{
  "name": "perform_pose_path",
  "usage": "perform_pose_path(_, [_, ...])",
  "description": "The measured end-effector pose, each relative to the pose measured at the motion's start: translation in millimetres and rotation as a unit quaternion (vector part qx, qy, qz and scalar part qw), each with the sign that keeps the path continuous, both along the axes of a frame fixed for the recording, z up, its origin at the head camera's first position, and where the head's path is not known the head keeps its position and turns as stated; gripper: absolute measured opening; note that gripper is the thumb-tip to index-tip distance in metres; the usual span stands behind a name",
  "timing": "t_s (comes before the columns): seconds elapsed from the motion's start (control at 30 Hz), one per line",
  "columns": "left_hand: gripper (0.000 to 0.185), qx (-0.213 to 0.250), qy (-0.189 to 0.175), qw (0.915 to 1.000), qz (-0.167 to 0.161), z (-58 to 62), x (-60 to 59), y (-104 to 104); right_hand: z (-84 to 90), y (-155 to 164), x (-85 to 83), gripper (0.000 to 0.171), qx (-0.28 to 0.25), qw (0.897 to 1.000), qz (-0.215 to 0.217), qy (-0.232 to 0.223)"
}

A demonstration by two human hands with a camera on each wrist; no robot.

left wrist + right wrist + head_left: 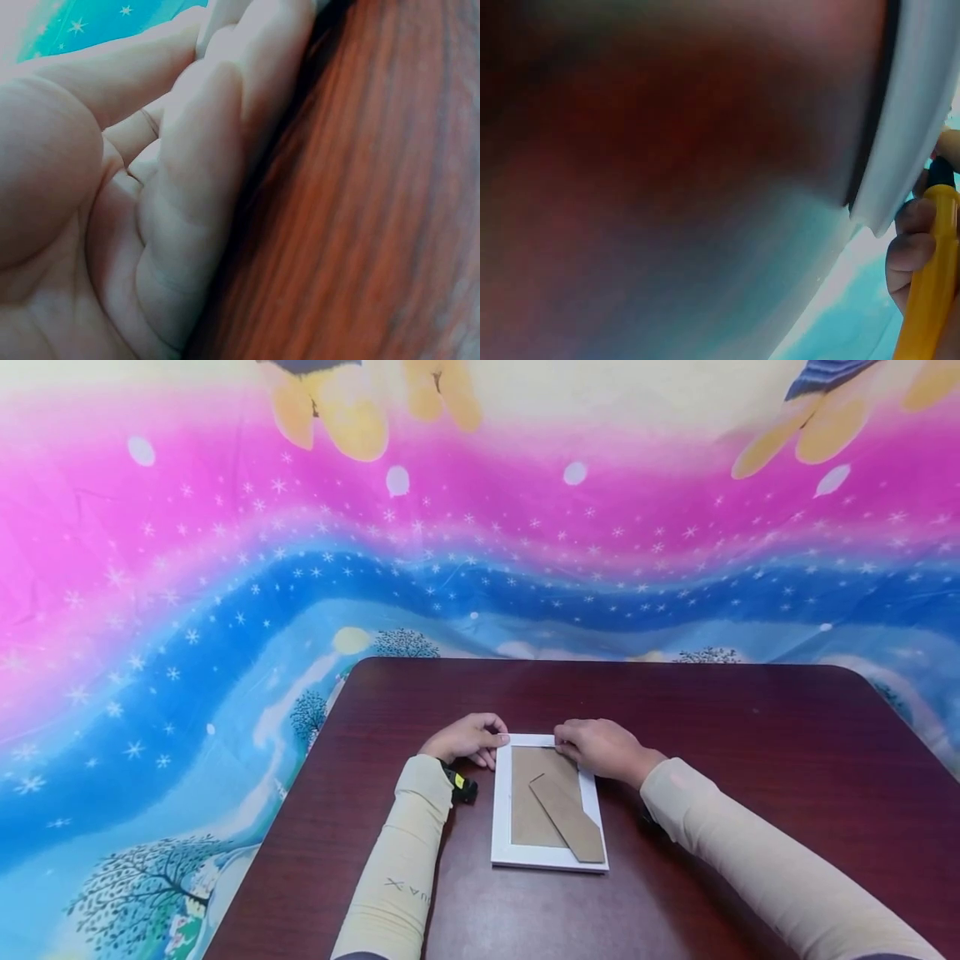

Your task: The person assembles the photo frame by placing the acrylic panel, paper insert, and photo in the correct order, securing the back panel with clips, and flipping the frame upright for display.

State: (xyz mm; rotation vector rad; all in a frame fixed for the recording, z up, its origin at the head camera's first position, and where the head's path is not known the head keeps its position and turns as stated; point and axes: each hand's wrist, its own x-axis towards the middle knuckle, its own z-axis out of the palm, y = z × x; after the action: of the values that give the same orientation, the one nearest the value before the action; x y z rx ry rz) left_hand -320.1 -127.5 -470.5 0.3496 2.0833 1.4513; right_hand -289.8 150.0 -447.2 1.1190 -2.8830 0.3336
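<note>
Left hand: knuckles up, fingers curled, fingertips on the far left corner of the picture frame; in the left wrist view fingers bent close against the palm beside the wood grain; whether pinching the rim or only pressing on it, cannot tell.
Right hand: palm down at the far right corner of the frame, fingers curled over the top edge; exact hold hidden by the hand itself; right wrist view mostly blurred, with a white frame edge and a yellow object at its right side.
Picture frame: white, lying face down and flat on the surface, long side running away from the person, between the two forearms.
Backing board: brown, filling the frame's opening.
Stand flap: brown strip lying slantwise on the backing, its lower end reaching over the frame's near right corner.
Wrist device: black and yellow, strapped at the left wrist, just left of the frame.
Sleeves: cream, covering both forearms.
Surface: dark reddish wood, rounded far corners.
Backdrop: cloth in pink, blue and white with stars and trees, behind and left of the surface.
</note>
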Motion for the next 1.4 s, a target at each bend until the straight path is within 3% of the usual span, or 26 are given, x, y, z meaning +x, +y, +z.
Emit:
perform_pose_path(0.37, [0.018,0.005,0.001,1.0,-0.001,-3.3,0.4,-3.0,-7.4,-4.0,9.3,0.013,-0.004,0.998,0.008,0.061])
perform_pose_path(0.97, [0.018,0.001,0.003,1.0,-0.007,-3.7,-1.6,-1.5,-8.9,-2.1,10.9,0.009,-0.01,0.997,0.01,0.074])
perform_pose_path(1.4, [0.019,-0.001,0.006,1.0,-0.004,-2.5,-1.8,0.1,-4.5,-0.4,11.6,0.005,-0.02,0.999,-0.02,0.016])
